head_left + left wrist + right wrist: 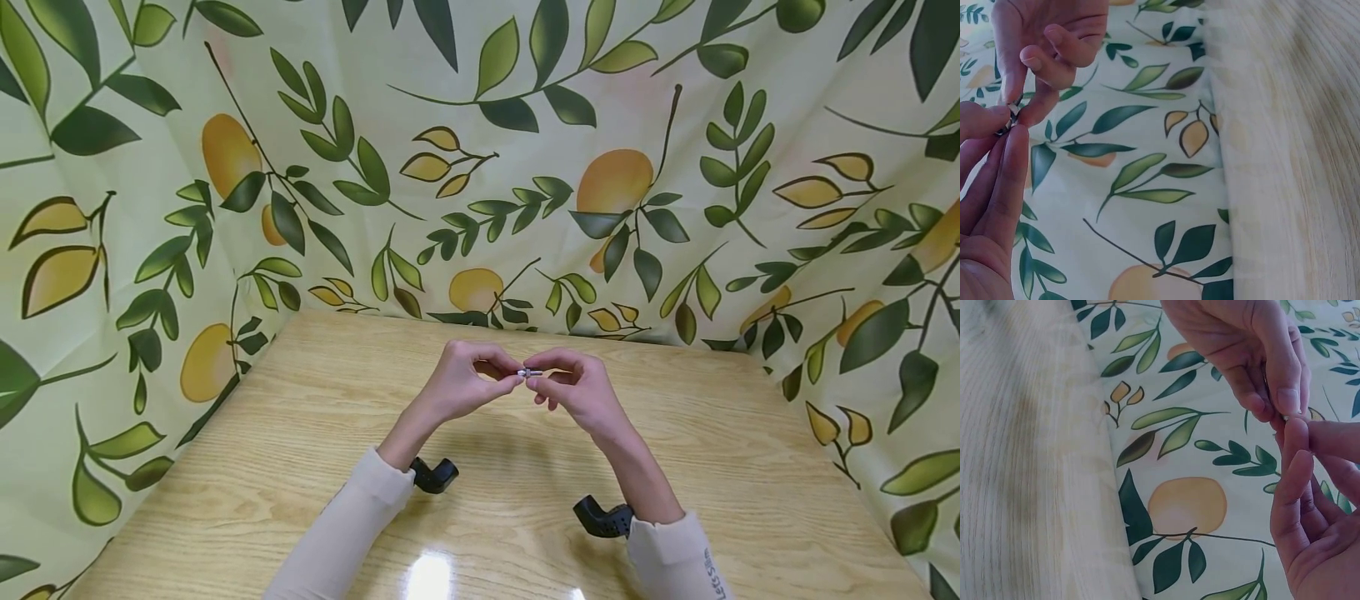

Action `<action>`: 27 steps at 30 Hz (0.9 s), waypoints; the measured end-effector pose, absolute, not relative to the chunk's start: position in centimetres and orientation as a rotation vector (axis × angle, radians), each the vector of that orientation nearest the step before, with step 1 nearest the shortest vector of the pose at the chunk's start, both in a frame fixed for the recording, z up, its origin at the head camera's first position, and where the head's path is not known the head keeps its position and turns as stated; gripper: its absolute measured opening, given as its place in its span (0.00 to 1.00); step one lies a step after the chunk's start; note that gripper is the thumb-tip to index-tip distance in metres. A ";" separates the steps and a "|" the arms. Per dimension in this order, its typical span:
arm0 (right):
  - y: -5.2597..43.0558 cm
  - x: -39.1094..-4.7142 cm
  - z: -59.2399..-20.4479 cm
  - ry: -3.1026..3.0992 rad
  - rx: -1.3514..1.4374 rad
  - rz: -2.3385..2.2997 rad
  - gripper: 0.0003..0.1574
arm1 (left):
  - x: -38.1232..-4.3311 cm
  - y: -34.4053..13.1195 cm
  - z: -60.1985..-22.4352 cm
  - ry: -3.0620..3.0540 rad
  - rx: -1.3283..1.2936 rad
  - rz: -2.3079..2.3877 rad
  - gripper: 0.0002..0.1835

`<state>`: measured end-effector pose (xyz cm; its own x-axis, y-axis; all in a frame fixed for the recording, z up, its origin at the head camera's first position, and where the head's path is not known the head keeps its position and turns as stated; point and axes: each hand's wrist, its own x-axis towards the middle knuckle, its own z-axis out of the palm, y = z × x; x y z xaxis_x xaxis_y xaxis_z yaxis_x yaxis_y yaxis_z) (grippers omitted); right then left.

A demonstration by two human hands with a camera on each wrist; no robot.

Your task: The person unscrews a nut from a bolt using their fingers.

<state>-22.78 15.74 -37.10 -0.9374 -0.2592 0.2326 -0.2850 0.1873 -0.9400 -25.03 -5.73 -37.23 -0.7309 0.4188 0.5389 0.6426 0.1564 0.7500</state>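
Note:
Both hands meet over the far half of the table, fingertip to fingertip at a small silvery metal piece (528, 372). It is thin and rod-like, with a wider collar near its middle; its exact kind is too small to make out. My left hand (467, 382) pinches its left end between thumb and forefinger. From the other side, my right hand (583, 390) pinches it with thumb and forefinger, its other fingers loosely curled below. In the left wrist view, a bit of the metal (1014, 114) shows between the fingertips. Fingers hide most of it in the right wrist view.
A light wood-grain table (337, 433) lies under the hands. Cloth printed with leaves and fruit (495, 208) hangs along its back and both sides. Each wrist wears a black camera mount, one on the left (435, 476) and one on the right (602, 517).

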 end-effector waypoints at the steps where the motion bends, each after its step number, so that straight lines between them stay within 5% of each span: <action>1: 15.7 -22.8 -37.1 -2.403 0.545 1.918 0.19 | -25.0 -5.7 -37.2 -2.222 -1.042 -1.613 0.04; 27: 16.1 -23.0 -37.0 -2.494 0.463 1.875 0.19 | -25.0 -5.7 -37.2 -2.190 -1.086 -1.601 0.04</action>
<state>-23.02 16.06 -36.96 -0.9569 -0.2395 0.1644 -0.2244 0.2500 -0.9419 -25.01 -5.66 -37.22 -0.7030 0.4313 0.5655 0.6697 0.1337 0.7305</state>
